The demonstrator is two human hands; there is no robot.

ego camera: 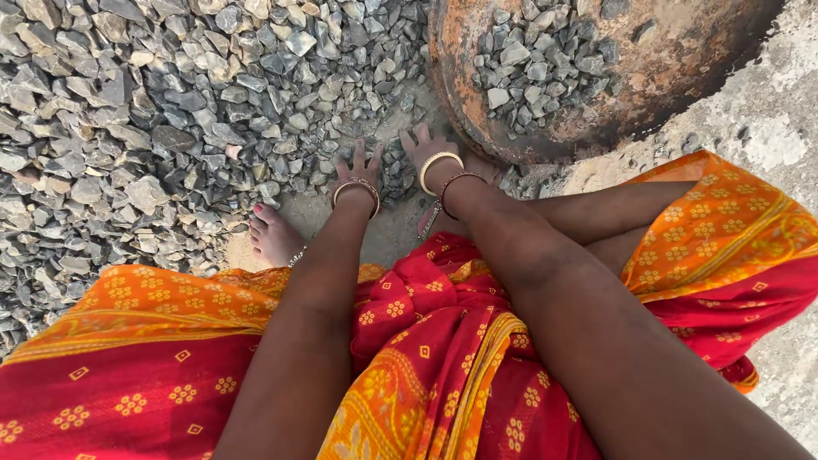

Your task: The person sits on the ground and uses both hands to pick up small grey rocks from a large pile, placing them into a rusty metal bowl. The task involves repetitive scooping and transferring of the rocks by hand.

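As both hands (388,166) spread, fingers toward gravel (170,111)

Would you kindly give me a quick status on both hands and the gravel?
Left hand and right hand both open, fingers spread on the grey gravel. Rusty pan beside the right hand, partly loaded with stones. Nothing blocking the hands.

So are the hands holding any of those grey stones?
Cannot tell for sure. The left hand and right hand lie fingers spread on the loose grey crushed stones beside the rusty round metal pan; no closed grip shows.
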